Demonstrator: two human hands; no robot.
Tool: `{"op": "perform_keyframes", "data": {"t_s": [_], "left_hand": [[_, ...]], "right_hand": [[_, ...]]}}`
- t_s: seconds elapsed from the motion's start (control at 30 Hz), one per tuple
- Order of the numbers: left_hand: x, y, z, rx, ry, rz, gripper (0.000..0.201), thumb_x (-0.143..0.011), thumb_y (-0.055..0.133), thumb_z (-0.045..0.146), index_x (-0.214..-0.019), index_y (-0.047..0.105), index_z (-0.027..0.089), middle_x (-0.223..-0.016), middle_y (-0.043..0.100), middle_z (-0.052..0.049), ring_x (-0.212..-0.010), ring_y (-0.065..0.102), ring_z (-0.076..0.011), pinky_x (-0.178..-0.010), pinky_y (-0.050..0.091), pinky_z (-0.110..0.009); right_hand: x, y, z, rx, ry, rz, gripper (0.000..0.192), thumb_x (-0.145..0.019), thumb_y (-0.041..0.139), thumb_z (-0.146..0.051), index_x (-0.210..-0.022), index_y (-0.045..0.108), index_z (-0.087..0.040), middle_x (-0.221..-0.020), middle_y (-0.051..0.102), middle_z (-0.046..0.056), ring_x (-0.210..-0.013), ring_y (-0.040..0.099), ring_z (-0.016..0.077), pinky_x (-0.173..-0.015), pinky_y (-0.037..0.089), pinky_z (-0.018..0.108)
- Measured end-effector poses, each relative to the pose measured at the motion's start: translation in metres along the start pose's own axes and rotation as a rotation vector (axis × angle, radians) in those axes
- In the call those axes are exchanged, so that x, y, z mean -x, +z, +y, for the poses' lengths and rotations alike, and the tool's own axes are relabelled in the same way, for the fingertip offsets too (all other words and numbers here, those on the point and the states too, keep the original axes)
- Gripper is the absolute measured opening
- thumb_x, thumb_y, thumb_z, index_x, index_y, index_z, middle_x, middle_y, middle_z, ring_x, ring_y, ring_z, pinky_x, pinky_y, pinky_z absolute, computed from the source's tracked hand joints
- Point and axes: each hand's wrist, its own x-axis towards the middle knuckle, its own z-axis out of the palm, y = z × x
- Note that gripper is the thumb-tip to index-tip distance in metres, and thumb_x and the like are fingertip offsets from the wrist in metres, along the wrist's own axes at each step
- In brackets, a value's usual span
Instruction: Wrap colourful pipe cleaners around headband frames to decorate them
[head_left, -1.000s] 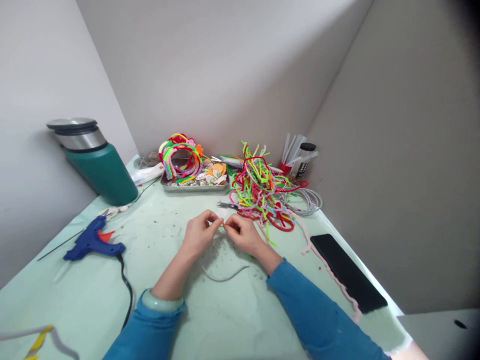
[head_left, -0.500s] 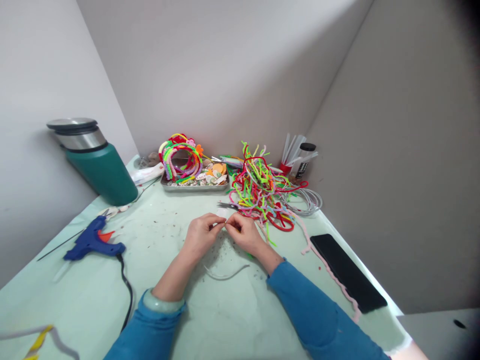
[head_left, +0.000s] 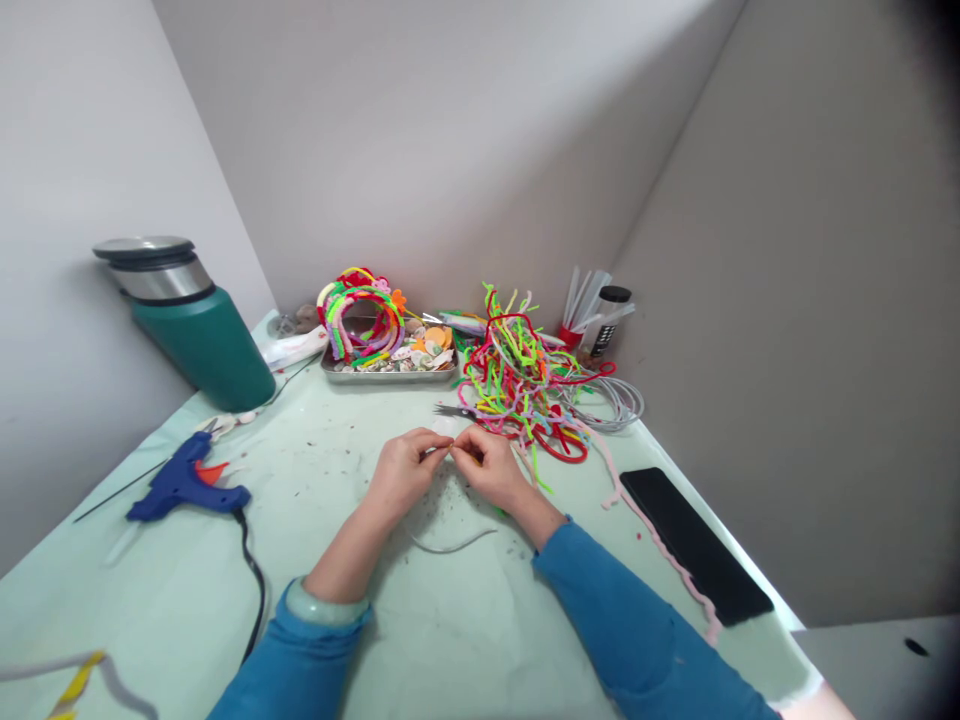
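My left hand (head_left: 406, 468) and my right hand (head_left: 486, 464) meet fingertip to fingertip above the middle of the table. Both are closed in a pinch. Whatever lies between the fingers is too small and too hidden to name. Just below the hands is a thin, curved grey wire (head_left: 454, 549), its left end close to my left wrist. Dark-handled scissors (head_left: 454, 411) lie behind the fingertips, partly under a tangled heap of bright pipe cleaners (head_left: 517, 365).
A metal tray (head_left: 390, 376) holds fuzzy rings and small flat pieces. Left stand a green bottle (head_left: 206, 345) and a blue glue gun (head_left: 184, 480) with its cord. Right are coiled grey wire (head_left: 626, 403), a black phone (head_left: 694, 540) and a pink pipe cleaner (head_left: 667, 550).
Both hands stay pinched together in almost the same place. The curved wire below them looks very slightly shifted; everything else is unchanged.
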Motion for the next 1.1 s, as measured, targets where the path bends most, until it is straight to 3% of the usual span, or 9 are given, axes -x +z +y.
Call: {"op": "perform_keyframes", "data": {"t_s": [0.33, 0.5, 0.87, 1.1], "left_hand": [[-0.0001, 0.0002, 0.0, 0.017, 0.006, -0.006, 0.021, -0.079, 0.051, 0.022, -0.087, 0.07, 0.018, -0.095, 0.067, -0.005, -0.085, 0.061, -0.0149, -0.077, 0.044, -0.024], [0.0005, -0.0001, 0.0014, 0.02, -0.069, -0.033, 0.022, -0.079, 0.05, 0.026, -0.088, 0.069, 0.018, -0.091, 0.07, -0.004, -0.085, 0.062, -0.0164, -0.077, 0.043, -0.025], [0.0002, -0.0008, 0.0043, 0.048, -0.223, -0.094, 0.029, -0.078, 0.046, 0.033, -0.084, 0.07, 0.018, -0.075, 0.07, -0.003, -0.065, 0.061, -0.0153, -0.062, 0.043, -0.023], [0.0001, -0.0015, 0.005, 0.076, -0.291, -0.089, 0.032, -0.076, 0.047, 0.037, -0.085, 0.07, 0.017, -0.064, 0.067, -0.002, -0.053, 0.056, -0.0137, -0.052, 0.039, -0.022]], "right_hand": [[0.0001, -0.0012, -0.0017, -0.01, -0.003, 0.016, 0.007, -0.078, 0.05, -0.02, -0.072, 0.052, -0.017, -0.063, 0.052, -0.002, -0.056, 0.045, 0.01, -0.052, 0.034, 0.02], [0.0005, -0.0011, -0.0003, -0.006, 0.005, 0.02, 0.007, -0.077, 0.05, -0.019, -0.072, 0.054, -0.017, -0.062, 0.052, -0.001, -0.057, 0.046, 0.0105, -0.052, 0.034, 0.021], [0.001, -0.0002, -0.001, 0.02, -0.009, 0.013, 0.007, -0.078, 0.05, -0.019, -0.073, 0.055, -0.017, -0.066, 0.055, 0.0, -0.059, 0.048, 0.0109, -0.053, 0.034, 0.021], [0.001, -0.0009, -0.0025, -0.041, 0.018, -0.02, 0.008, -0.079, 0.049, -0.019, -0.085, 0.055, -0.018, -0.071, 0.058, 0.0, -0.062, 0.051, 0.0118, -0.055, 0.037, 0.021]]}}
